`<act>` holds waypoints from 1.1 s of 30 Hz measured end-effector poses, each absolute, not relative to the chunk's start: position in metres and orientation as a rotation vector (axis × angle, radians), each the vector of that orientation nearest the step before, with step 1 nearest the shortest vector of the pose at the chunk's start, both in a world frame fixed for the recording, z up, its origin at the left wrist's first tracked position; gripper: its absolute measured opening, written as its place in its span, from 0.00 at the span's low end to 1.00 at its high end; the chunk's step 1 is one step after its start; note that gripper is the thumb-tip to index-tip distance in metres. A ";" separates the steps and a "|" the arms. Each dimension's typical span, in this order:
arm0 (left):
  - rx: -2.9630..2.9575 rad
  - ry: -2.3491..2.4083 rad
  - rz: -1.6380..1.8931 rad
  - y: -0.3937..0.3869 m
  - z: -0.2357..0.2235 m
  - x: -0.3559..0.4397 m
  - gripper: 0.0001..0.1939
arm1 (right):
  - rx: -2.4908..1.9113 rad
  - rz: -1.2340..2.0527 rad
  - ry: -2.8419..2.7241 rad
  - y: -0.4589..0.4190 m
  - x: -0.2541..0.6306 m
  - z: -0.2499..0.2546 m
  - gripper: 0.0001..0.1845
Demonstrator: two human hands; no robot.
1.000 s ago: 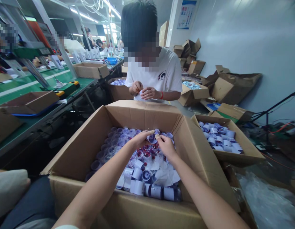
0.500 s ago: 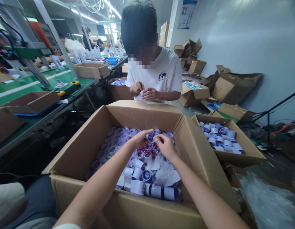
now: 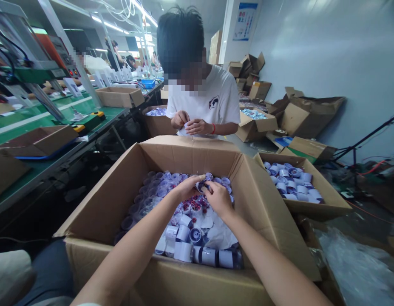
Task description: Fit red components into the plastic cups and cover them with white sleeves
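Note:
Both my hands hover over a big open cardboard box point(image 3: 97, 199) full of small round purple-and-white plastic caps point(image 3: 184, 233). My left hand point(image 3: 188, 188) pinches one small round cap point(image 3: 200, 186) between thumb and fingers. My right hand point(image 3: 217, 197) is closed on the same cap from the right, fingertips touching it. Loose white paper scraps point(image 3: 220, 236) lie among the caps near the box's right side.
A person in a white T-shirt point(image 3: 216, 100) sits just behind the box, both hands busy with a small part. A second box of caps point(image 3: 314, 206) stands at the right. A green workbench point(image 3: 46, 140) with boxes runs along the left; empty cartons pile up against the far wall.
My hands have drawn closer together around the cap; the right fingers now touch it. The view has shifted slightly.

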State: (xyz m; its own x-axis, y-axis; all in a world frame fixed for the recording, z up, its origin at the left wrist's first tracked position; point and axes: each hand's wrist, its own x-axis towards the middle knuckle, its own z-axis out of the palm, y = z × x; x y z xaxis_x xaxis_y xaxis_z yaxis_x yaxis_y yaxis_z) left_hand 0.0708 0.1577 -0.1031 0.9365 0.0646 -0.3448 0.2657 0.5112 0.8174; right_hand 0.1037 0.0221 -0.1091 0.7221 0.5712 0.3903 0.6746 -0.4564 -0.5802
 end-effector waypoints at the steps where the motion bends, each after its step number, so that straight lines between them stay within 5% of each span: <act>1: 1.041 0.350 -0.124 0.157 -0.103 0.071 0.12 | -2.191 -0.189 -0.941 0.022 0.103 -0.109 0.12; 14: 1.094 0.337 -0.118 0.155 -0.099 0.067 0.12 | -2.116 -0.148 -0.968 0.022 0.103 -0.112 0.13; 21: 1.154 0.271 -0.086 0.154 -0.094 0.066 0.13 | -1.992 -0.162 -0.792 0.025 0.105 -0.114 0.04; 33: 1.188 0.359 -0.064 0.149 -0.089 0.064 0.11 | -1.835 0.096 -0.688 0.029 0.116 -0.135 0.17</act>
State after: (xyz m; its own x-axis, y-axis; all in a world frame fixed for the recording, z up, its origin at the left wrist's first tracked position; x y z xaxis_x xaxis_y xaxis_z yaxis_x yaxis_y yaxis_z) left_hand 0.0637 0.1492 -0.0895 0.9416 0.1381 -0.3071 0.2362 0.3791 0.8947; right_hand 0.1158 0.0290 -0.1353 0.8267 0.4986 0.2609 0.4077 -0.2112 -0.8883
